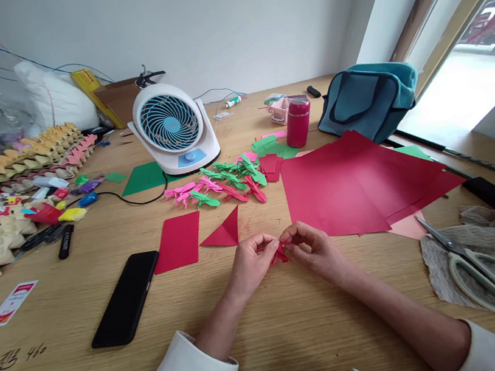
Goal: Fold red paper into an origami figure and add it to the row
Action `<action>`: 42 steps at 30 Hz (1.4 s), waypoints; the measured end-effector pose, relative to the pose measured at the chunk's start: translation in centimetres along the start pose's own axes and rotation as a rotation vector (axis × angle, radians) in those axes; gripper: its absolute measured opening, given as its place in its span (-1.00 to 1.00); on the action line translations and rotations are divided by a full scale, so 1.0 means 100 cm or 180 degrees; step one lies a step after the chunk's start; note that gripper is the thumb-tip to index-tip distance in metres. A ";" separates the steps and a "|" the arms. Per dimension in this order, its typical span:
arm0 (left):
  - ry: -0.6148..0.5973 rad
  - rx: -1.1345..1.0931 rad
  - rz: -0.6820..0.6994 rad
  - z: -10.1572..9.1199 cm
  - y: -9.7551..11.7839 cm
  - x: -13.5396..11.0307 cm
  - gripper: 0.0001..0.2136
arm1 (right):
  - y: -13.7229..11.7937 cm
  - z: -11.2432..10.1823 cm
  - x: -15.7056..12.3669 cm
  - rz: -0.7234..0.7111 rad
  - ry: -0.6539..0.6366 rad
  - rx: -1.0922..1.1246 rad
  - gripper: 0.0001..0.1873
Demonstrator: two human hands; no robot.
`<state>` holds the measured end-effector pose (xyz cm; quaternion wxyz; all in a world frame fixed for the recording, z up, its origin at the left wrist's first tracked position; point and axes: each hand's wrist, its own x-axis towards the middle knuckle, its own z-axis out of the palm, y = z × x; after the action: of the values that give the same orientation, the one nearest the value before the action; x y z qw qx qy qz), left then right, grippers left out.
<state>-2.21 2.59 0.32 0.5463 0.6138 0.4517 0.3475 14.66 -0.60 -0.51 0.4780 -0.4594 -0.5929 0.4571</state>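
Note:
Between my two hands is a small folded red paper piece point(280, 254), partly hidden by the fingers. My left hand point(254, 261) pinches its left side, thumb against forefinger. On the right side my right hand point(312, 250) pinches it the same way. Just beyond lies a folded red paper triangle point(226, 231), and left of it a stack of red paper rectangles point(179, 241). Farther back rests a pile of folded paper figures point(228, 179) in green, pink and red. Large red paper sheets point(335, 191) spread out to the right.
A black phone point(126, 299) lies at left. Scissors point(485, 275) rest on a crumpled grey cloth point(438, 269) at right. Behind stand a white fan heater point(175, 128), a red flask point(298, 122) and a teal bag point(367, 101). Egg trays point(36, 157) crowd the far left.

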 end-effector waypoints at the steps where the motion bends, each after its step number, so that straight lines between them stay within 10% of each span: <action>1: 0.0001 -0.0013 -0.0008 0.000 -0.001 0.000 -0.75 | 0.000 0.000 0.000 0.0003 -0.0011 0.0029 -0.92; 42: -0.0396 -0.1197 -0.1011 0.001 0.001 -0.002 -0.63 | 0.003 -0.001 -0.002 -0.0179 -0.0071 -0.0053 -0.93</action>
<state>-2.20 2.36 0.45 0.7254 0.4430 0.4353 0.2967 14.76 -0.70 -0.77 0.4802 -0.4414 -0.6146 0.4436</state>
